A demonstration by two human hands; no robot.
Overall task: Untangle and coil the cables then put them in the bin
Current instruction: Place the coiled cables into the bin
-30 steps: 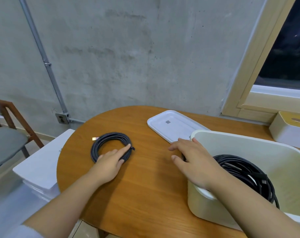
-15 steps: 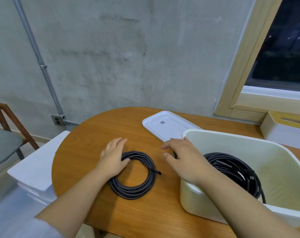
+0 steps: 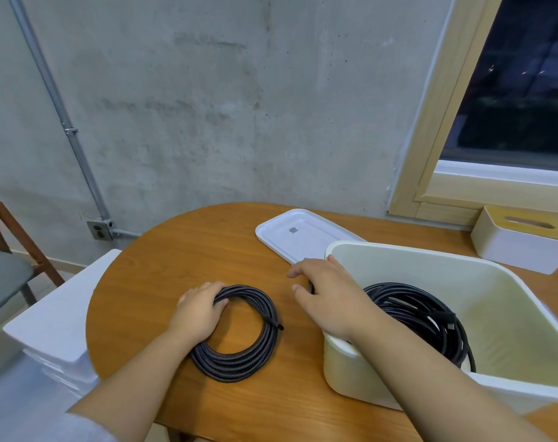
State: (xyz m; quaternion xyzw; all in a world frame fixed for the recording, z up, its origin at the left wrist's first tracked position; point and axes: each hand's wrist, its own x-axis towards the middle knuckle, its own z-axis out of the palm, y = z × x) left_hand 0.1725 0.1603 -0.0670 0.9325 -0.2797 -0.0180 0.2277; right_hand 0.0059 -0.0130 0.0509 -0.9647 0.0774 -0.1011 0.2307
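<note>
A dark braided fabric-sleeved cable wound into a flat round coil (image 3: pixel 239 333) lies on the rounded wooden bench (image 3: pixel 175 250) at lower centre of the frame, just left of the cream plastic bin (image 3: pixel 399 256). The left hand (image 3: pixel 199 309) grips its upper-left arc, fingers curled over the bundled loops with tips inside the ring. The coil looks light and limp rather than stiff; the braid should give good friction, but nothing binds the turns, so lifting from one arc would probably let the far side sag and the loose plug end (image 3: pixel 279 327) at the right swing out. Pinching all turns together, or supporting two opposite arcs, seems the safer hold. The right hand (image 3: pixel 330 298) rests on the bin's near-left corner, fingers relaxed and spread, holding nothing. Inside the bin, a smooth black coiled cable (image 3: pixel 424 317) lies on the floor, partly hidden by the right forearm. The braided cable's other end is not visible, and the bin's right side is cut off by the frame edge.
</note>
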